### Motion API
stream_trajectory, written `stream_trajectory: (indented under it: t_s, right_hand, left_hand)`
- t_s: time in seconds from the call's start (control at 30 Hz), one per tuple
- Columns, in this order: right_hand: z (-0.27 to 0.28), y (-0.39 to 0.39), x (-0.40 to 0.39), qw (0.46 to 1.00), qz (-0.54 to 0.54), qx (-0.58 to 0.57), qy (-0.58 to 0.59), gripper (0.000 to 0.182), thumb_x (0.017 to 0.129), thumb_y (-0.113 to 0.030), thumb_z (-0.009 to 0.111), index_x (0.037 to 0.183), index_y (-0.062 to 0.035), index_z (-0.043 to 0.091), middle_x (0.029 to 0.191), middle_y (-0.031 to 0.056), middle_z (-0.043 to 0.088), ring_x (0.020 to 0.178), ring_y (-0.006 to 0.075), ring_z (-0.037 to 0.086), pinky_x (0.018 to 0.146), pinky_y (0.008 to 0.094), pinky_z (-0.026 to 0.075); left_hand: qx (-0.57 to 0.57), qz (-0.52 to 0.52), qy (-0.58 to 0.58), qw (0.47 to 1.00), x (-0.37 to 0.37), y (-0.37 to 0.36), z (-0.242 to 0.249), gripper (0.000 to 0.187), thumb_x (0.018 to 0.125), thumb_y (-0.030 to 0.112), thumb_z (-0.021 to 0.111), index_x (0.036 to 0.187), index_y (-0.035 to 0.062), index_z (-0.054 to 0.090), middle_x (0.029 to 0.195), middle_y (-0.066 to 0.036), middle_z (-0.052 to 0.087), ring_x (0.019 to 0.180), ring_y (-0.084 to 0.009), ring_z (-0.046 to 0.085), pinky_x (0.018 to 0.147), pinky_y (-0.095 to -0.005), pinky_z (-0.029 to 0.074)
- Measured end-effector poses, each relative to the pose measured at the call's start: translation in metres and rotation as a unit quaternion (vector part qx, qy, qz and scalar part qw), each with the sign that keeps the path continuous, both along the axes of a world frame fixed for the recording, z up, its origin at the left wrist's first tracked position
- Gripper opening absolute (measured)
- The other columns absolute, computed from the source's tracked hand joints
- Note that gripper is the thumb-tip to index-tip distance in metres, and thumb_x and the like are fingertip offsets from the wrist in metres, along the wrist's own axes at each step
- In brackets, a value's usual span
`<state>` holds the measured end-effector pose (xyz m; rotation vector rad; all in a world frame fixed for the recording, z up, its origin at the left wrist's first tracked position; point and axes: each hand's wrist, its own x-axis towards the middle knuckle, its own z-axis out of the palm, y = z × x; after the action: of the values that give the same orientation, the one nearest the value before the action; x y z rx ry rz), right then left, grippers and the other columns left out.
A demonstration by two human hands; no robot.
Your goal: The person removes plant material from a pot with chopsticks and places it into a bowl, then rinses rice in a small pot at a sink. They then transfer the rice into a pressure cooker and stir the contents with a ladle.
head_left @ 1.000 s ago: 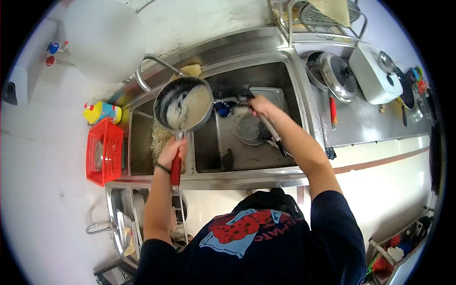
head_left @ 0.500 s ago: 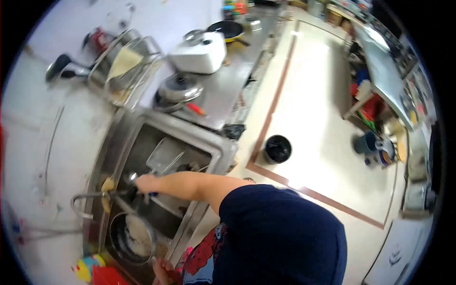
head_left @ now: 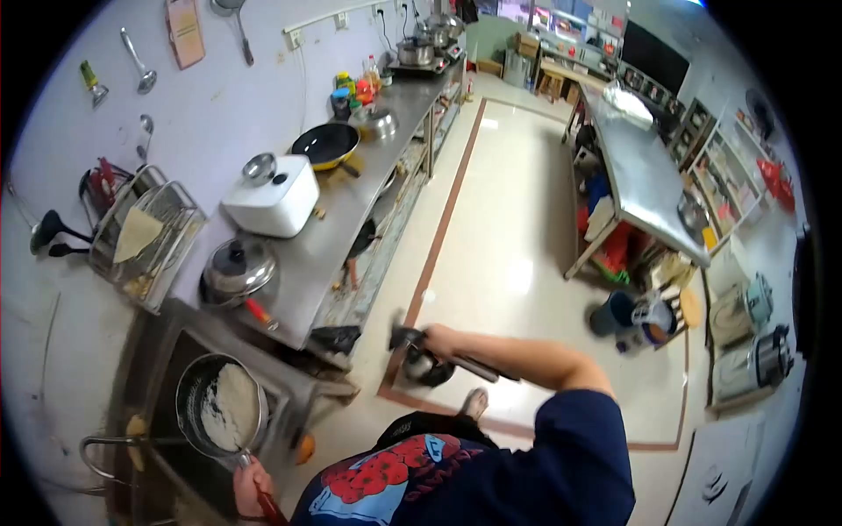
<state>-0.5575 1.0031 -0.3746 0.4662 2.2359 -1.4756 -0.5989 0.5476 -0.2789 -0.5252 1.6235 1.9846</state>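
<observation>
My left hand point(head_left: 253, 486) is closed round the red handle of a pan point(head_left: 182, 421). Pale stuff point(head_left: 232, 408), which I cannot name, covers much of the pan's dark inside. The pan is level over the near part of the steel sink point(head_left: 289, 399), beside the tap point(head_left: 96, 447). Stretched out over the floor, my right hand point(head_left: 443, 342) is closed on a dark, long-shaped object point(head_left: 482, 368), too blurred to name. Below that hand, a black bin point(head_left: 430, 373) is partly hidden.
A steel counter point(head_left: 307, 254) holds a lidded pan point(head_left: 239, 272), a white box point(head_left: 281, 206) and a yellow-sided frying pan point(head_left: 324, 145). A dish rack point(head_left: 162, 237) stands by the wall. Across the floor is a steel table point(head_left: 645, 167).
My right hand has swung out of the sink to above the bin, holding the dark object. My left hand has raised the pan and brought it over the sink. The view has turned right.
</observation>
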Motion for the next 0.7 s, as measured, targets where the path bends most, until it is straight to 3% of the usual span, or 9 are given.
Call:
stream_trajectory:
  t_s: [0.03, 0.1, 0.3, 0.33, 0.4, 0.53, 0.57, 0.6, 0.7]
  right_hand:
    - [-0.05, 0.044, 0.022, 0.996, 0.028, 0.069, 0.039, 0.021, 0.077, -0.015, 0.045, 0.069, 0.0007, 0.056, 0.049, 0.0081, 0.051, 0.04, 0.017, 0.05, 0.04, 0.0294, 0.042]
    - [-0.038, 0.101, 0.075, 0.992, -0.08, 0.092, -0.015, 0.017, 0.075, -0.014, 0.045, 0.073, 0.0004, 0.055, 0.053, 0.0095, 0.054, 0.042, 0.0169, 0.052, 0.041, 0.0296, 0.042]
    - [-0.144, 0.252, 0.195, 0.919, -0.371, 0.108, -0.077, 0.019, 0.074, -0.011, 0.045, 0.086, -0.0009, 0.055, 0.057, 0.0114, 0.056, 0.047, 0.019, 0.056, 0.045, 0.0312, 0.045]
    - [-0.157, 0.269, 0.214, 0.892, -0.416, 0.126, -0.121, 0.021, 0.072, -0.015, 0.047, 0.084, -0.0006, 0.057, 0.067, 0.0175, 0.058, 0.056, 0.0275, 0.059, 0.053, 0.0359, 0.047]
    - [-0.222, 0.297, 0.267, 0.86, -0.41, 0.249, -0.174, 0.022, 0.069, -0.011, 0.053, 0.091, -0.0044, 0.054, 0.079, 0.0177, 0.059, 0.073, 0.0311, 0.058, 0.064, 0.038, 0.046]
    - [-0.28, 0.292, 0.344, 0.799, -0.382, 0.218, -0.41, 0.027, 0.072, -0.018, 0.051, 0.096, -0.0043, 0.053, 0.092, 0.0195, 0.055, 0.089, 0.0315, 0.053, 0.073, 0.037, 0.044]
    - [-0.271, 0.291, 0.358, 0.851, -0.267, 0.231, -0.388, 0.036, 0.075, -0.025, 0.049, 0.106, -0.0057, 0.05, 0.099, 0.0161, 0.054, 0.091, 0.0284, 0.053, 0.076, 0.0355, 0.043]
    - [-0.271, 0.301, 0.356, 0.863, -0.247, 0.206, -0.389, 0.036, 0.074, -0.024, 0.05, 0.105, -0.0057, 0.05, 0.099, 0.016, 0.054, 0.091, 0.0281, 0.053, 0.076, 0.0354, 0.043]
    - [-0.26, 0.348, 0.325, 0.833, -0.323, 0.134, -0.428, 0.038, 0.07, -0.023, 0.053, 0.104, -0.0054, 0.051, 0.098, 0.0159, 0.054, 0.09, 0.0272, 0.053, 0.076, 0.0351, 0.043]
  left_hand:
    - [0.024, -0.031, -0.001, 0.999, -0.009, 0.024, -0.013, 0.007, 0.077, 0.007, 0.045, 0.083, 0.0106, 0.045, 0.049, 0.003, 0.035, 0.034, -0.0077, 0.032, 0.03, -0.0205, 0.025]
    - [0.069, -0.054, -0.017, 0.996, -0.02, 0.093, -0.026, 0.005, 0.077, 0.009, 0.045, 0.081, 0.0112, 0.045, 0.05, 0.004, 0.035, 0.035, -0.0077, 0.033, 0.031, -0.021, 0.026]
    - [0.119, -0.138, -0.11, 0.977, -0.07, 0.312, -0.041, 0.013, 0.079, 0.012, 0.043, 0.066, 0.0129, 0.04, 0.049, 0.005, 0.036, 0.038, -0.0062, 0.035, 0.034, -0.0202, 0.031]
    - [0.118, -0.152, -0.104, 0.976, -0.076, 0.343, -0.045, 0.009, 0.079, 0.011, 0.042, 0.07, 0.0123, 0.042, 0.049, 0.005, 0.036, 0.038, -0.0062, 0.035, 0.034, -0.0205, 0.031]
    - [0.096, -0.179, -0.093, 0.975, -0.088, 0.406, -0.053, 0.005, 0.078, 0.01, 0.044, 0.073, 0.0117, 0.043, 0.048, 0.004, 0.036, 0.037, -0.007, 0.035, 0.033, -0.0209, 0.031]
    - [0.079, -0.241, -0.057, 0.966, -0.114, 0.527, -0.076, 0.005, 0.076, 0.007, 0.046, 0.079, 0.0108, 0.044, 0.049, 0.002, 0.038, 0.035, -0.0083, 0.036, 0.032, -0.0221, 0.031]
    - [0.076, -0.266, -0.042, 0.96, -0.125, 0.557, -0.085, 0.006, 0.076, 0.007, 0.046, 0.08, 0.0107, 0.044, 0.049, 0.002, 0.039, 0.035, -0.0085, 0.037, 0.032, -0.0224, 0.031]
    - [0.043, -0.279, -0.038, 0.959, -0.139, 0.585, -0.102, 0.009, 0.075, 0.006, 0.047, 0.083, 0.0098, 0.045, 0.049, 0.002, 0.038, 0.035, -0.009, 0.038, 0.032, -0.0235, 0.033]
    - [0.028, -0.365, -0.042, 0.929, -0.172, 0.692, -0.104, 0.01, 0.075, 0.008, 0.048, 0.083, 0.0082, 0.043, 0.051, 0.001, 0.039, 0.037, -0.01, 0.038, 0.034, -0.024, 0.034]
